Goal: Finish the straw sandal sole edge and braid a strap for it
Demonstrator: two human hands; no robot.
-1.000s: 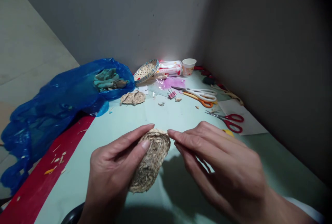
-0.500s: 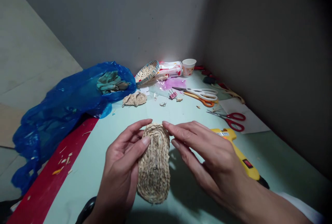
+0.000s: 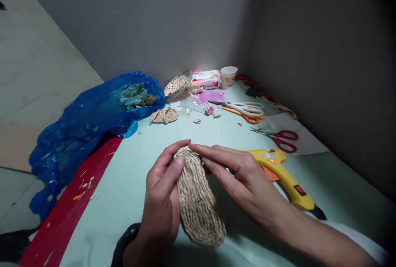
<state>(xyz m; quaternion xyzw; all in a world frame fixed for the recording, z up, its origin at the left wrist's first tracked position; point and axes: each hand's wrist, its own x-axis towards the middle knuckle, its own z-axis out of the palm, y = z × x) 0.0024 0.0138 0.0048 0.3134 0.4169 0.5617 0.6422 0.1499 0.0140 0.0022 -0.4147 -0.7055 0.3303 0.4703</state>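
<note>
A woven straw oval pad [image 3: 198,201] lies tilted over the pale green table [image 3: 130,184]. My left hand [image 3: 162,201] grips its left edge, thumb on the far rim and fingers curled along the side. My right hand [image 3: 238,176] reaches across from the right, its fingers stretched out, with the fingertips touching the pad's far end next to the left thumb. A yellow glue gun [image 3: 283,174] lies just right of my right hand.
A blue plastic bag [image 3: 86,122] holding green fabric sprawls at the left, beside a red strip [image 3: 71,205]. Further back lie a small woven piece [image 3: 163,115], a woven tray [image 3: 178,84], a paper cup [image 3: 228,76], white-handled scissors [image 3: 244,108], red-handled scissors [image 3: 280,138] and a binder clip [image 3: 209,109].
The pad has turned from nearly edge-on to lying flatter and longer toward me. My right fingertips slid left onto its far end. The view shifted, uncovering the glue gun.
</note>
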